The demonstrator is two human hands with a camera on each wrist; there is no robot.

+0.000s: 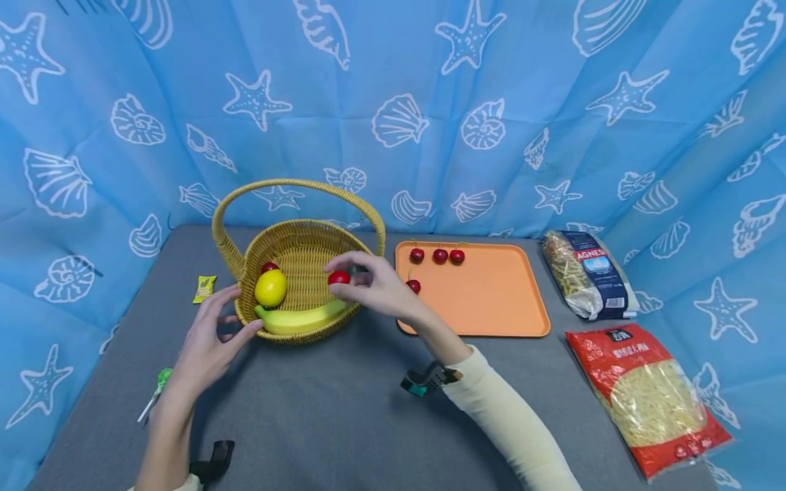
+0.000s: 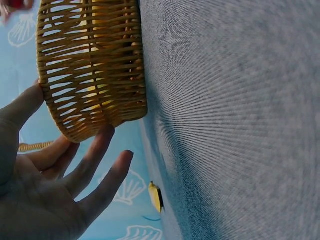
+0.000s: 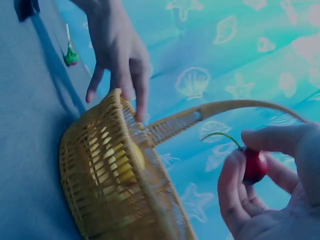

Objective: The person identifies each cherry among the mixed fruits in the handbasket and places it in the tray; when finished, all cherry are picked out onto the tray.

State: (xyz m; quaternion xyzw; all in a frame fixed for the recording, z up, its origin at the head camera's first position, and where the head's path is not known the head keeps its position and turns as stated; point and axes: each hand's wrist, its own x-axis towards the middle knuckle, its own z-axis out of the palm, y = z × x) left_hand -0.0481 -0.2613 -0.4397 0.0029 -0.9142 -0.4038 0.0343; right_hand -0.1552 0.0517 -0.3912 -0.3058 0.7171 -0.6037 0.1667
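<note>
My right hand [image 1: 374, 283] is over the right side of the wicker basket [image 1: 310, 232], pinching a red cherry [image 3: 255, 166] between thumb and fingers; its green stem points away in the right wrist view. My left hand [image 1: 205, 344] holds the basket's front left side, thumb and fingertips spread against the rim and wall. Inside the basket are a yellow lemon [image 1: 271, 288], a banana [image 1: 303, 318] along the front, and a dark red fruit [image 1: 269, 267] partly hidden behind the lemon. The basket's handle [image 1: 295, 183] arches over the back.
Right of the basket, an orange tray [image 1: 491, 293] bears several cherries [image 1: 440, 256] along its left and back edges. Farther right lie a pasta bag [image 1: 589, 276] and a red noodle bag [image 1: 651, 395]. A yellow wrapped candy [image 1: 205, 289] and a green lollipop [image 1: 162, 379] are at the left.
</note>
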